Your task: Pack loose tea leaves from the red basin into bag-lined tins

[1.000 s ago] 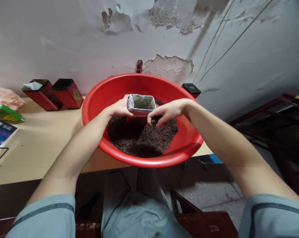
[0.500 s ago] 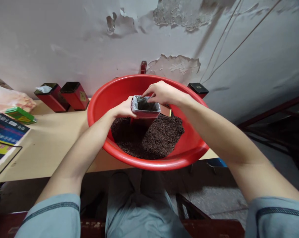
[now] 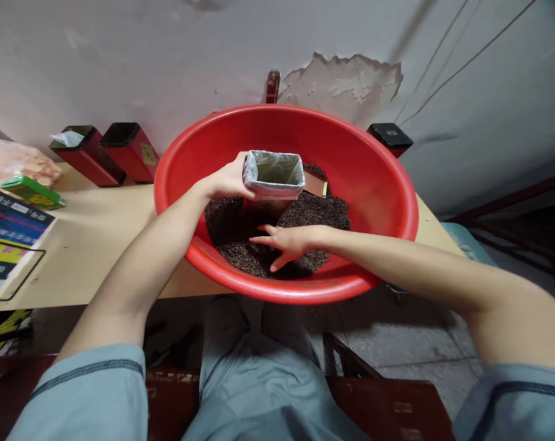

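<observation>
My left hand (image 3: 232, 176) grips the left side of a red tin (image 3: 266, 210) lined with a clear plastic bag (image 3: 275, 176), folded over its rim. The tin is held mouth up inside a large red basin (image 3: 286, 295). Dark, grain-like loose pieces, possibly tea leaves (image 3: 241, 254), cover the basin's bottom. My right hand (image 3: 291, 242) is low over these pieces, in front of the tin, with fingers spread and nothing in them. Behind the tin, a reddish flat piece with a gold edge (image 3: 317, 185) lies on the dark pieces, partly hidden.
Two red-and-black tins (image 3: 129, 152) stand left on the pale table (image 3: 103, 226); one has plastic poking out. A closed black-topped tin (image 3: 390, 138) is behind the basin at right. A green box (image 3: 33, 191) and a printed carton (image 3: 11, 233) lie far left. Behind is a peeling wall (image 3: 346, 79).
My right hand has left the bag-lined mouth of the tin and come down toward the dark pieces, its fingers spreading. My left hand still holds the tin. The view has tilted down.
</observation>
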`<state>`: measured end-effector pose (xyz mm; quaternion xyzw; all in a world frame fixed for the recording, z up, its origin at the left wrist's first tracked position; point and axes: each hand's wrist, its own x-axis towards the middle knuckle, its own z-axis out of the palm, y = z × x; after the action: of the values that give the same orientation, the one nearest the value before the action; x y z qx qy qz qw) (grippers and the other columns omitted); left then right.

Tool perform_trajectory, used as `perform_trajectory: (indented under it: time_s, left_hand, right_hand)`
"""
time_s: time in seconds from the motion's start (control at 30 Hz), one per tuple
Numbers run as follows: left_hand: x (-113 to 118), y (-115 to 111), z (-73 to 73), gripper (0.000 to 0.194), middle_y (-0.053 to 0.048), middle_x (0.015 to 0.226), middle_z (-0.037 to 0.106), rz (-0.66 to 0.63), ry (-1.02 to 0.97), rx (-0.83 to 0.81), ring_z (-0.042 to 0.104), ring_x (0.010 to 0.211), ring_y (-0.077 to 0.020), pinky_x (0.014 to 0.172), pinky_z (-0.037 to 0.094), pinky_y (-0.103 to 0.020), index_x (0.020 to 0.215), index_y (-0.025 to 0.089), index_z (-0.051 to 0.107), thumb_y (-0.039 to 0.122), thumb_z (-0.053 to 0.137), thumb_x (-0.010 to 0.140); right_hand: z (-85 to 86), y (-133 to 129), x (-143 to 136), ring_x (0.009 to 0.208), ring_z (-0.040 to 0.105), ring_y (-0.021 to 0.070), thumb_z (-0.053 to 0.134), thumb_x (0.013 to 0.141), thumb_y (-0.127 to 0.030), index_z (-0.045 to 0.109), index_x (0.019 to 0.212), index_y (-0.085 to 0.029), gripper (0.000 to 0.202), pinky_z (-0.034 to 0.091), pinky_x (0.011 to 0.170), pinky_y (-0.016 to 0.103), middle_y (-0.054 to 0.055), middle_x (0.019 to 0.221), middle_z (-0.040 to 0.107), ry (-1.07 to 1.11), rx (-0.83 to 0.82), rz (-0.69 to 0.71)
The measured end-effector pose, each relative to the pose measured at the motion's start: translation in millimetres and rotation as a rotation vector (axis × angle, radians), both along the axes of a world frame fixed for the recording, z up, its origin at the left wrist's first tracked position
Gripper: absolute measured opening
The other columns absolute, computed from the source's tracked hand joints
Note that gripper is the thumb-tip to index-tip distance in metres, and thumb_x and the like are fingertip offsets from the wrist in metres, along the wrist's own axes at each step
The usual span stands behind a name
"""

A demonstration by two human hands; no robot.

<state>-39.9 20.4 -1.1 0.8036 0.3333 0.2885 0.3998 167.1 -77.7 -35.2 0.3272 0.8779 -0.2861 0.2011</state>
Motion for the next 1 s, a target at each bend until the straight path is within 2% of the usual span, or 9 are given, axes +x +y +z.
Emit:
perform_trajectory:
  time_s: [0.07, 0.13, 0.17, 0.3, 0.4, 0.47, 0.67, 0.83, 1.0]
  left_hand:
    - [-2, 2, -4.0, 0.112, -0.020, 0.151, 0.057, 0.037, 0.016, 0.000, 0.045, 0.153, -0.0458, 0.131, 0.028, -0.056, 0.147, 0.014, 0.045, 0.023, 0.097, 0.048]
    - [-6, 5, -10.7, 0.117, -0.021, 0.153, 0.055, 0.072, 0.026, -0.004, 0.046, 0.152, -0.0445, 0.131, 0.029, -0.056, 0.149, 0.016, 0.043, 0.023, 0.098, 0.047]
    - [-7, 7, -14.2, 0.118, -0.021, 0.154, 0.054, 0.082, 0.028, -0.003, 0.047, 0.151, -0.0440, 0.130, 0.030, -0.056, 0.150, 0.016, 0.042, 0.023, 0.098, 0.046]
    - [-10, 10, -21.6, 0.120, -0.021, 0.154, 0.054, 0.088, 0.033, 0.012, 0.048, 0.151, -0.0432, 0.131, 0.029, -0.056, 0.151, 0.016, 0.041, 0.025, 0.098, 0.046]
    - [-8, 7, -17.8, 0.119, -0.021, 0.155, 0.054, 0.095, 0.043, 0.014, 0.047, 0.152, -0.0433, 0.131, 0.030, -0.056, 0.151, 0.016, 0.041, 0.025, 0.097, 0.047]
    - [-6, 3, -13.3, 0.118, -0.022, 0.155, 0.053, 0.087, 0.052, 0.012, 0.046, 0.152, -0.0437, 0.131, 0.030, -0.056, 0.151, 0.015, 0.041, 0.026, 0.096, 0.047]
    - [-6, -3, -7.3, 0.114, -0.022, 0.153, 0.056, 0.087, 0.079, 0.025, 0.050, 0.149, -0.0428, 0.130, 0.033, -0.056, 0.149, 0.016, 0.042, 0.028, 0.096, 0.049]
    - [-14, -7, -0.7, 0.112, -0.021, 0.151, 0.058, 0.132, 0.118, 0.088, 0.055, 0.145, -0.0411, 0.127, 0.037, -0.053, 0.146, 0.016, 0.043, 0.030, 0.097, 0.049]
    - [-20, -10, 2.8, 0.112, -0.022, 0.147, 0.057, 0.181, 0.184, 0.101, 0.057, 0.142, -0.0415, 0.126, 0.039, -0.053, 0.146, 0.013, 0.038, 0.028, 0.095, 0.051]
  right_hand:
    - [-18.7, -9, -11, 0.162, 0.027, 0.0469, 0.077, 0.091, -0.057, 0.021, 0.175, -0.025, 0.107, 0.034, 0.127, 0.056, 0.025, 0.180, 0.003, 0.077, -0.020, 0.041]
    - [-27.2, -14, -20, 0.165, 0.014, 0.0466, 0.065, 0.099, -0.058, 0.021, 0.175, -0.024, 0.094, 0.026, 0.130, 0.056, 0.024, 0.181, 0.000, 0.098, -0.037, 0.098]
    - [-28.2, -15, -24, 0.165, 0.013, 0.0476, 0.061, 0.102, -0.055, 0.026, 0.174, -0.023, 0.087, 0.024, 0.131, 0.056, 0.024, 0.180, 0.002, 0.084, -0.034, 0.124]
    - [-21.5, -14, -31, 0.154, 0.039, 0.0495, 0.063, 0.101, -0.044, 0.049, 0.163, -0.016, 0.070, 0.035, 0.125, 0.055, 0.026, 0.173, 0.025, 0.049, 0.015, 0.213]
    - [-16.8, -11, -31, 0.133, 0.061, 0.0415, 0.067, 0.097, -0.037, 0.056, 0.155, -0.012, 0.064, 0.047, 0.114, 0.050, 0.024, 0.157, 0.049, 0.063, 0.031, 0.292]
    - [-16.5, -9, -31, 0.119, 0.068, 0.0356, 0.068, 0.096, -0.036, 0.061, 0.149, -0.013, 0.059, 0.051, 0.108, 0.047, 0.020, 0.146, 0.058, 0.071, 0.030, 0.344]
    - [-17.5, -9, -31, 0.114, 0.071, 0.0335, 0.070, 0.093, -0.037, 0.057, 0.157, -0.016, 0.069, 0.053, 0.101, 0.044, 0.024, 0.155, 0.051, -0.013, 0.076, 0.324]
    - [-14.3, -7, -31, 0.106, 0.071, 0.0286, 0.077, 0.084, -0.029, 0.063, 0.148, -0.013, 0.068, 0.054, 0.092, 0.036, 0.020, 0.140, 0.062, 0.038, 0.001, 0.360]
    - [-19.1, -9, -30, 0.106, 0.070, 0.0276, 0.075, 0.085, -0.028, 0.063, 0.147, -0.014, 0.064, 0.054, 0.090, 0.034, 0.019, 0.139, 0.062, 0.046, 0.012, 0.351]
